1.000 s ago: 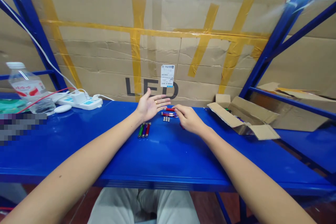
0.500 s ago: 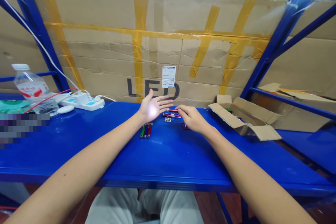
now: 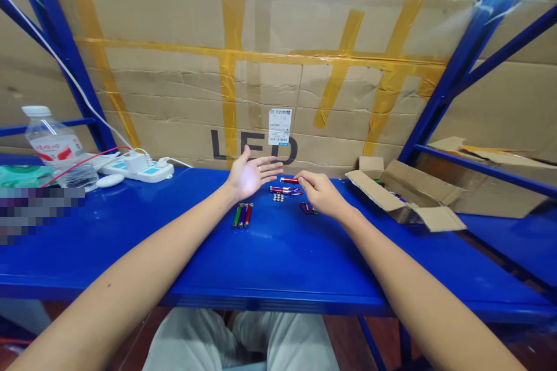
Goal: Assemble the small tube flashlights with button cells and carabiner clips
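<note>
My right hand [image 3: 319, 190] pinches a small red flashlight [image 3: 289, 180] by its right end, its other end pointing left. Palm turned up and fingers spread, my left hand [image 3: 253, 175] holds nothing, and a bright spot of light falls on its palm. Below the left hand lie three slim metal tubes [image 3: 242, 216] in green, purple and red, side by side. Small silver button cells [image 3: 278, 197] sit in a cluster between the hands. Just above them lie more red and blue tubes [image 3: 282, 190]. Carabiner clips [image 3: 307, 208] rest under my right hand.
An open cardboard box [image 3: 404, 194] stands on the right of the blue table [image 3: 278, 266]. At left are a plastic bottle [image 3: 58, 145], a power strip [image 3: 148, 171] and a white oval object [image 3: 109, 181]. A large cardboard panel [image 3: 183, 87] stands behind.
My right hand has shifted slightly right with the flashlight, and my left hand slightly left, so the gap between them is wider. The light spot stays on the left palm.
</note>
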### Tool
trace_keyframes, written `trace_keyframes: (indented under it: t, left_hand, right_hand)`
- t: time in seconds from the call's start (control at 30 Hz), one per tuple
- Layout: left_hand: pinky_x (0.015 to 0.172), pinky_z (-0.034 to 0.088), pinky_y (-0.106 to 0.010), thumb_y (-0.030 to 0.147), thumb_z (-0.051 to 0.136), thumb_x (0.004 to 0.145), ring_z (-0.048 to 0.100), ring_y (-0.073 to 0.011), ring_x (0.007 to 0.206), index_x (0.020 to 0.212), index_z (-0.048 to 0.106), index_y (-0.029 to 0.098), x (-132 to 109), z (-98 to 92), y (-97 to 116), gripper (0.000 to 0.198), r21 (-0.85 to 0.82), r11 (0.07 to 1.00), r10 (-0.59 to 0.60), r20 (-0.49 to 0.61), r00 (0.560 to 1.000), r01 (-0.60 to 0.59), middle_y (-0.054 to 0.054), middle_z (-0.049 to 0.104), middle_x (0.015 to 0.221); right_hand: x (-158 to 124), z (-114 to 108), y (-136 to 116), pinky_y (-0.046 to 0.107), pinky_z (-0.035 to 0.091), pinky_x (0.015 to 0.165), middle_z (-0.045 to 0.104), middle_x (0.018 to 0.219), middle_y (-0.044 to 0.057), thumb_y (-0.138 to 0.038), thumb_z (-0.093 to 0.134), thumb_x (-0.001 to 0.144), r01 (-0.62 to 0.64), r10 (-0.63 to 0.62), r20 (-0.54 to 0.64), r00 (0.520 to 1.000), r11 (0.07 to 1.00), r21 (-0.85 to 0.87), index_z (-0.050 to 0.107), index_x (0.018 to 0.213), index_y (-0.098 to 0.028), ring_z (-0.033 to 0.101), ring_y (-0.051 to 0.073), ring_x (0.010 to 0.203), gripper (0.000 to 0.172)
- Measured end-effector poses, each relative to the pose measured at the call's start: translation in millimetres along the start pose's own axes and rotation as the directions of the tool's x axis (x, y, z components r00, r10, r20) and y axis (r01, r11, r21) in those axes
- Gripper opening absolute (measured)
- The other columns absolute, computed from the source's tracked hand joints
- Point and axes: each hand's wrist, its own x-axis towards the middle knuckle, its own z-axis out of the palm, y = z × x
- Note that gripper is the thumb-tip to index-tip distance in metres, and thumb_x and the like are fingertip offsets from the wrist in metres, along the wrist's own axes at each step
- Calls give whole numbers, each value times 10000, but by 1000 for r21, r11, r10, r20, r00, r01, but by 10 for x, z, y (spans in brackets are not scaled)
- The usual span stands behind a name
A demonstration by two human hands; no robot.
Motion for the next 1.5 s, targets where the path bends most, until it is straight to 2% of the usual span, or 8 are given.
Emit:
trace_keyframes:
  t: [0.43,0.67,0.8,1.03,1.13,1.23,1.33,1.5]
  left_hand:
    - [1043,403,-489,729,248,886,554,-364,1241,1207,618,77,-2,-16,-21,816,7,1000,-10,57,998,10,-231,635,1261]
    - [1012,421,-485,728,238,888,571,-368,1218,1256,593,81,8,-37,-24,824,32,999,-9,75,997,7,-228,632,1268]
    - [1011,424,-486,734,238,884,565,-367,1226,1251,595,83,7,-39,-25,828,30,1000,2,70,998,-4,-229,640,1254]
    - [1020,420,-483,738,239,882,580,-367,1207,1219,611,70,5,-28,-35,836,27,1000,-5,62,998,3,-235,648,1234]
    - [1006,427,-487,731,228,887,583,-369,1202,1241,600,76,8,-31,-28,833,30,1000,-11,53,999,10,-235,640,1248]
    - [1001,429,-481,727,225,890,588,-364,1194,1231,609,84,8,-36,-21,823,31,999,-16,53,998,14,-228,649,1235]
    - [1005,424,-478,735,238,885,588,-362,1193,1223,616,90,6,-35,-14,820,34,999,-32,51,998,30,-223,662,1213]
    - [1015,414,-484,740,249,881,602,-364,1168,1204,621,83,-3,-5,-7,821,29,999,-38,21,999,37,-224,666,1202]
  right_hand:
    - [14,17,25,295,386,685,694,819,79,-265,394,961,-6,6,8,1000,999,-54,619,842,-172,595,195,738,272]
    - [26,-18,88,287,396,665,698,839,64,-252,387,949,-34,34,12,999,999,0,649,971,-169,592,182,735,275]
    - [28,-11,104,286,385,644,680,791,63,-265,402,944,-28,28,-9,1000,999,-43,631,910,-167,577,179,701,252]
    - [24,-23,73,309,420,713,716,882,85,-235,429,930,31,-33,-32,999,998,-57,657,917,-178,619,209,784,236]
    - [28,-43,81,300,423,720,724,908,75,-259,418,940,9,-12,-64,998,999,-41,668,938,-189,629,211,820,260]
    - [31,-59,84,294,398,673,703,804,58,-268,408,940,-15,10,-73,997,998,-67,660,870,-186,599,198,740,274]
    - [32,-64,75,295,377,656,673,741,47,-267,409,935,-5,0,-57,998,997,-75,638,808,-182,562,185,689,275]
    - [30,-64,55,298,379,666,666,768,53,-295,391,944,-56,55,-25,998,998,-22,601,789,-177,560,188,720,287]
